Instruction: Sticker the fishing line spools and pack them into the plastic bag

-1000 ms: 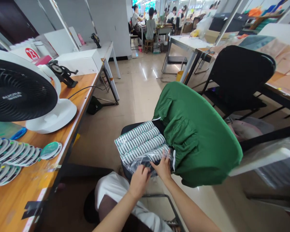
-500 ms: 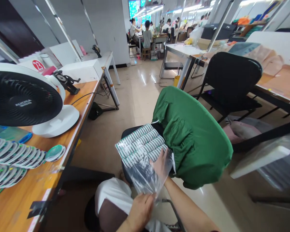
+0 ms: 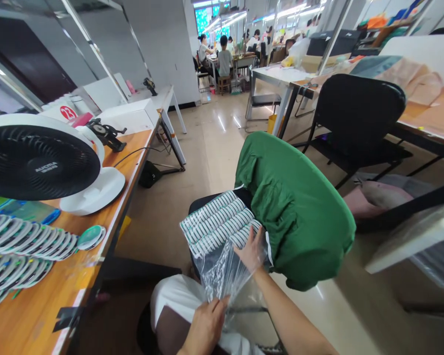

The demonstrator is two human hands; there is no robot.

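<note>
Across the black seat (image 3: 202, 203), the clear bag (image 3: 215, 272) now stretches past the rows (image 3: 218, 220), slack drawn out, your left hand (image 3: 207, 319) pinching its end, right hand (image 3: 250, 249) spread open.

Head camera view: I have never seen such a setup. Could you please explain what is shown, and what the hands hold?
No robot is here: a person works with two bare hands, filmed by a camera on their head, looking forward and down. The left hand grips clear plastic; the right hand touches it near rows of thin, white-edged pieces. These rows lie at least partly under the plastic, on a black seat beside a green cover. On the wooden table at the left are a fan and overlapping round discs.
</note>
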